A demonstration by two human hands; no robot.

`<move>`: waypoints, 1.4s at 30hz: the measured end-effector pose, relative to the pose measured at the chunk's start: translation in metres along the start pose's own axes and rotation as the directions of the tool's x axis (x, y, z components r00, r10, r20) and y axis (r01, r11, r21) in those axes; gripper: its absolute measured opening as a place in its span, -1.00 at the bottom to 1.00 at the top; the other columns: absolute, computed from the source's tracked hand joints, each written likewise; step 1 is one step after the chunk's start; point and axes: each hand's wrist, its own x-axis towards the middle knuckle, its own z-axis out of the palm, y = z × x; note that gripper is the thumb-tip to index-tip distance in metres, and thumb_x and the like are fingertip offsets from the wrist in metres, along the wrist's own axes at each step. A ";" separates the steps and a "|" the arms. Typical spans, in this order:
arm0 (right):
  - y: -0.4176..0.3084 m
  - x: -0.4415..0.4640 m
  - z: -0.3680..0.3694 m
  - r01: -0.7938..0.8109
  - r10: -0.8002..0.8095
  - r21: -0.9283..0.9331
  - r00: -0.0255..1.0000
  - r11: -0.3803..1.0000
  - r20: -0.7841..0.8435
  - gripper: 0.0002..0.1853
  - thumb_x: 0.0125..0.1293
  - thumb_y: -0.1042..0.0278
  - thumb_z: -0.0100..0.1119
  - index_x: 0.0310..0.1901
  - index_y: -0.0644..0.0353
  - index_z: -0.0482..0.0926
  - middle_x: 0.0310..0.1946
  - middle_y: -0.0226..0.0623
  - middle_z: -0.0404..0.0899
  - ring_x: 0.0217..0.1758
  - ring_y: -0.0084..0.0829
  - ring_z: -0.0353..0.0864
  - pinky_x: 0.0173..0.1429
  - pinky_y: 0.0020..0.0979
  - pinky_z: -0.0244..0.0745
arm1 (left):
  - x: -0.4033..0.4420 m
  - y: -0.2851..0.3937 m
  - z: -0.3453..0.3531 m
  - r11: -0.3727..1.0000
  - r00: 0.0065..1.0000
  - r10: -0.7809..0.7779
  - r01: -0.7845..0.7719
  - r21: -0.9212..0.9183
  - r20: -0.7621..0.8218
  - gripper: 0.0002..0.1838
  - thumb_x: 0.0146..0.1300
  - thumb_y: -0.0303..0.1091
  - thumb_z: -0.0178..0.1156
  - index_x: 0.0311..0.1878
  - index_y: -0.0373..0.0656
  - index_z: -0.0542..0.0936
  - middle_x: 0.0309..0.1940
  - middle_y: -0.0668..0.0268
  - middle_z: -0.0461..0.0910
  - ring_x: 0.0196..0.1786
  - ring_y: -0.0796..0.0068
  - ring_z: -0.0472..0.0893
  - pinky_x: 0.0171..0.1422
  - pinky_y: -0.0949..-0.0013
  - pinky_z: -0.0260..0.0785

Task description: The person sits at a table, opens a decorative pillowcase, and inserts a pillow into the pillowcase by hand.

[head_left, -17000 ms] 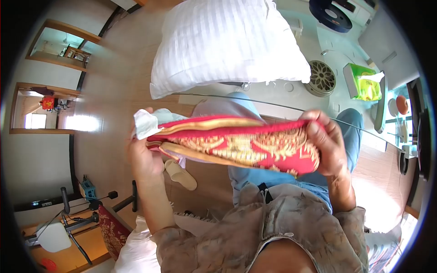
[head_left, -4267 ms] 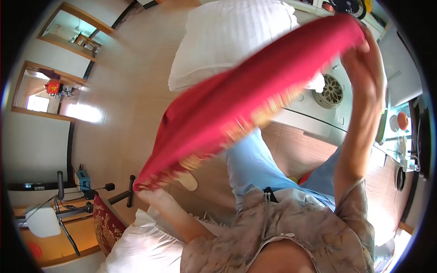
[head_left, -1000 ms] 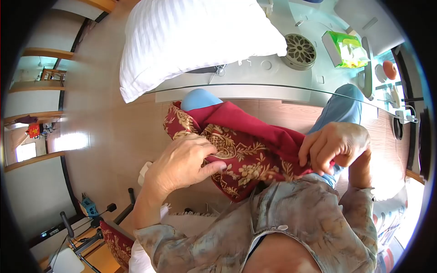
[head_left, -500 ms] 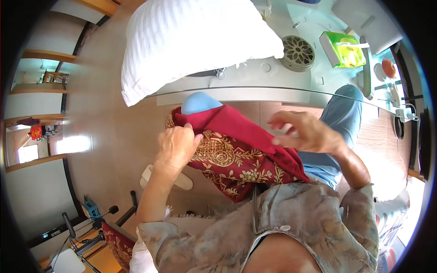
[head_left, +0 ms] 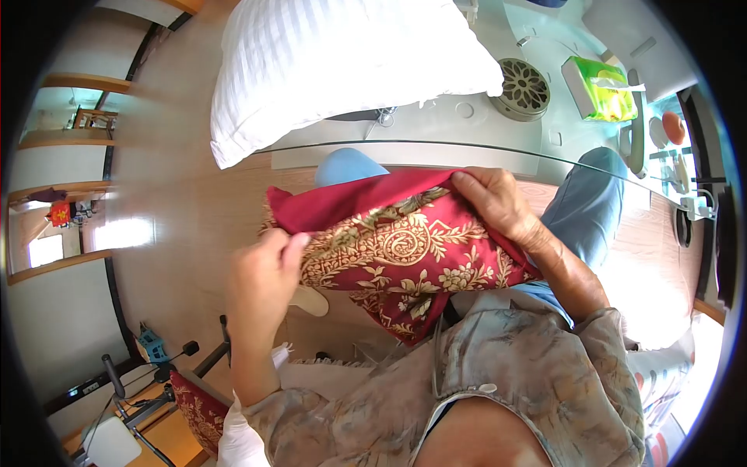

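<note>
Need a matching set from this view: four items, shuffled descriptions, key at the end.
1. patterned cloth
2. pillow
3. tissue pack
4. round container

A. green and yellow
B. petal-shaped pattern on top
C. held by the left hand and right hand
D. white, striped

Pairs: 1-C, 2-D, 3-A, 4-B

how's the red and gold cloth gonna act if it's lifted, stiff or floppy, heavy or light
Likely floppy: the red and gold cloth creases and folds over between the left hand and right hand, with a loose corner sagging below. Probably light for its size too, since it looks thin along its folded edge.
</note>
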 end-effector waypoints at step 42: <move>0.010 -0.024 -0.074 -0.452 0.301 0.254 0.832 0.855 0.466 -0.69 0.46 0.25 0.08 -0.19 0.35 0.70 -0.45 -0.45 0.65 -0.42 -0.69 0.51 -0.27 -0.55 0.49 | -0.001 -0.010 0.034 0.714 0.579 0.346 -0.673 -0.192 -0.738 -0.72 0.02 -0.60 0.27 -0.13 -0.30 0.62 -0.40 0.22 0.57 -0.45 0.43 0.48 -0.41 0.40 0.31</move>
